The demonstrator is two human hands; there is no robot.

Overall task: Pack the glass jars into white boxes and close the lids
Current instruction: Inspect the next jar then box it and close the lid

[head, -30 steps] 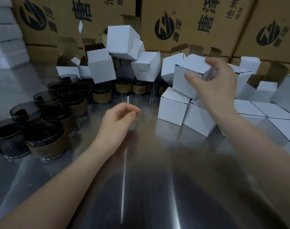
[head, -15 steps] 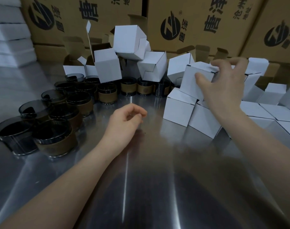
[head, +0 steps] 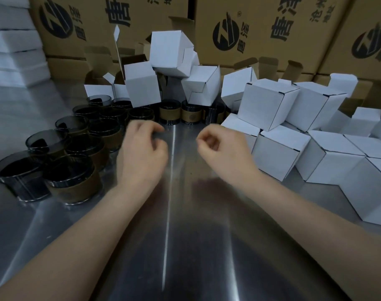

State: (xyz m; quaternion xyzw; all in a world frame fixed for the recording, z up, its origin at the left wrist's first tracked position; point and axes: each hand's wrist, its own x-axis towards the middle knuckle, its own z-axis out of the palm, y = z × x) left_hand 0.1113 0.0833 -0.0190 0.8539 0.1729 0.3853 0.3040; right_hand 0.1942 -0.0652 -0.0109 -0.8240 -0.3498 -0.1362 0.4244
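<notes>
Above the shiny tabletop (head: pixel 185 246), the left hand (head: pixel 141 155) and the right hand (head: pixel 225 153) hung side by side. Their fingers (head: pixel 148 129) were loosely curled and held nothing. Dark glass jars (head: pixel 74 179) stood just left of the left fingers. White boxes (head: pixel 278 153) sat piled just right of the right fingers.

left hand (head: pixel 141 156) blurred, right hand (head: pixel 225 153) blurred — far-right box (head: pixel 374 192) cropped
</notes>
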